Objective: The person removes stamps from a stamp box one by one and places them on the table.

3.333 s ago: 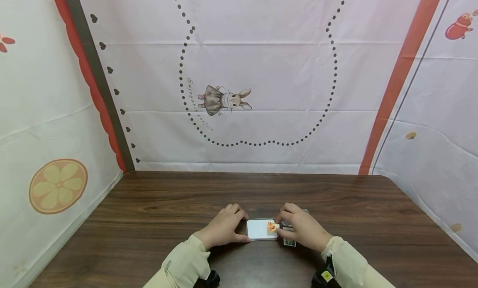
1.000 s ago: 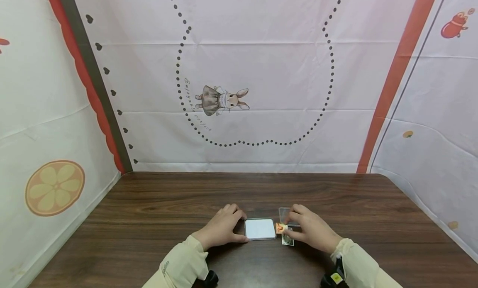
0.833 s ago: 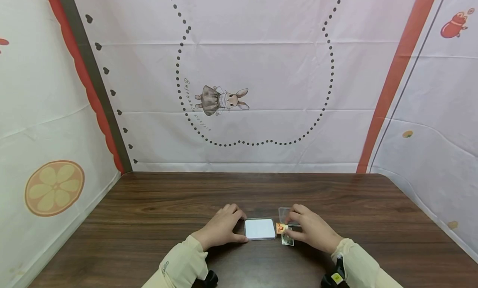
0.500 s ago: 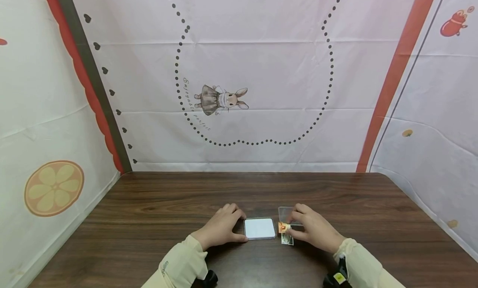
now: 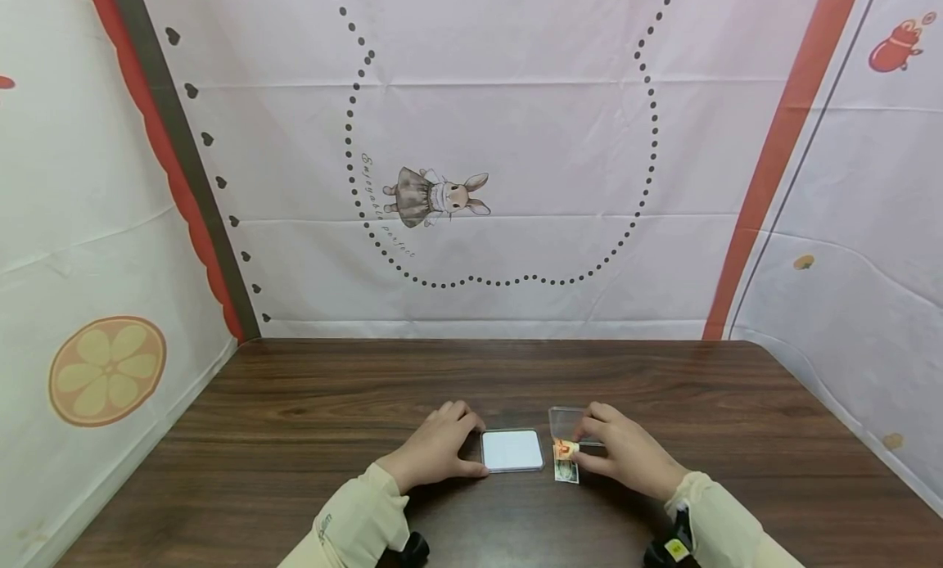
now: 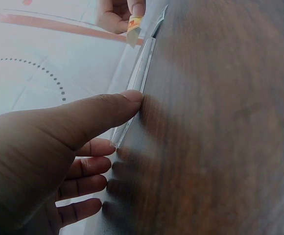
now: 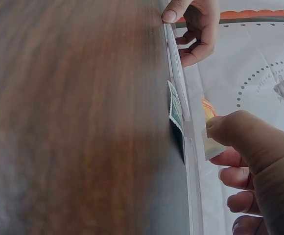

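Observation:
My left hand (image 5: pixel 435 445) holds the left end of a flat clear plastic case (image 5: pixel 512 451) with a white inside, thumb at its near edge and fingers at the far one. An orange postage stamp (image 5: pixel 565 448) is pinched between the thumb and fingers of my right hand (image 5: pixel 626 449), to the right of the case. In the right wrist view this orange stamp (image 7: pixel 208 110) shows a toothed edge and is held off the table. Beneath it lies a green stamp (image 5: pixel 566 471), its upper part hidden in the head view.
A clear plastic lid (image 5: pixel 563 421) lies behind the stamps, partly covered by my right fingers. All of this rests on a dark wooden table (image 5: pixel 471 380). Printed white cloth (image 5: pixel 516 159) hangs at the back and on both sides.
My right hand has drawn the orange stamp off the white case and rightward, over the green stamp. More of the clear lid shows. My left hand keeps its hold on the case.

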A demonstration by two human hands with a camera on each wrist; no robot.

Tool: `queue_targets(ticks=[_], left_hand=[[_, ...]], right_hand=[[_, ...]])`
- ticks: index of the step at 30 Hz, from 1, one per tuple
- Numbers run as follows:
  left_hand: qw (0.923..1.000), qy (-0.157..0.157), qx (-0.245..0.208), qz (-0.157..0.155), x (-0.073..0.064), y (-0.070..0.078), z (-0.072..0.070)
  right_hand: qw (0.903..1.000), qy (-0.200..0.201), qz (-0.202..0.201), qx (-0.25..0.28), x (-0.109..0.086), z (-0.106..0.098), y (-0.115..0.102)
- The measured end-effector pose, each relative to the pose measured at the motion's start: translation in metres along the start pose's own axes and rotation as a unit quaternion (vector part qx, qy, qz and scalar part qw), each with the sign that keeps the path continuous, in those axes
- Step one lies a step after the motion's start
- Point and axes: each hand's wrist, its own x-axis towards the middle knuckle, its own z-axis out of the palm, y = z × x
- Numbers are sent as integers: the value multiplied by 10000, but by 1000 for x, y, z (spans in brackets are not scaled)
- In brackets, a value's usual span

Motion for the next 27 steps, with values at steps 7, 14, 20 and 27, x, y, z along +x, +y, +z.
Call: queue_targets(ticks=[7,14,20,27], left_hand=[[10000,-14,-57,-18,0,0,0],[10000,-27,-48,-48,0,1,0],[10000,-10,-71,-40,-1,1,0],[10000,-12,-97,-20,0,1,-1]], right_hand=[[10000,59,-59,27,-2,0,3],[10000,-6,-29,82,-4,-1,5],[9999,29,-62,82,-4,-1,4],[10000,-38,1,67,-4,-1,5]])
